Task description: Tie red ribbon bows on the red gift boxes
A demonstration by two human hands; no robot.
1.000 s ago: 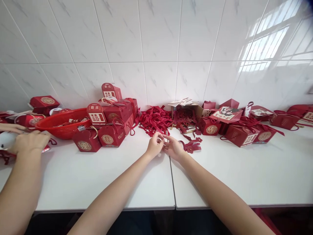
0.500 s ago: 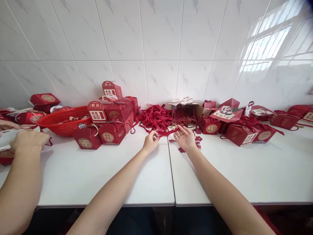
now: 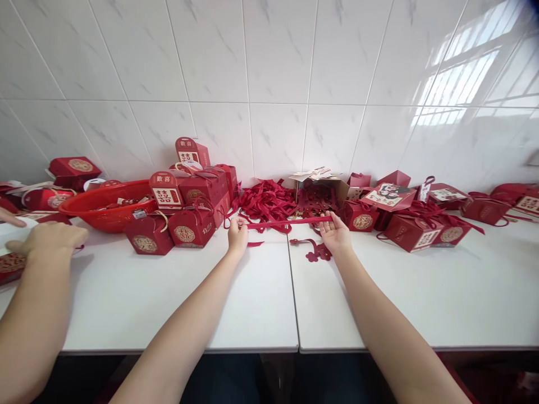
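A dark red ribbon [image 3: 286,223] is stretched nearly level between my two hands, just above the white table. My left hand [image 3: 238,234] pinches its left end, and a short tail hangs below. At the other end, the thumb and fingers of my right hand [image 3: 336,233] grip the ribbon, palm partly turned up. Behind it lies a tangled heap of red ribbons [image 3: 269,199]. Flower-shaped red cutouts [image 3: 318,251] rest on the table beside my right hand. An open cardboard box [image 3: 339,188] holding more red cutouts stands behind.
Stacked red gift boxes [image 3: 191,227] stand to the left, beside a red plastic basin [image 3: 105,210] with small wrapped pieces. More red boxes [image 3: 415,227] sit at right. A co-worker's hands [image 3: 53,238] handle a box at far left. A tiled wall [image 3: 278,134] closes the back.
My hands have moved apart, the left one leftward and the right one rightward. The ribbon between them is now drawn out longer and straighter.
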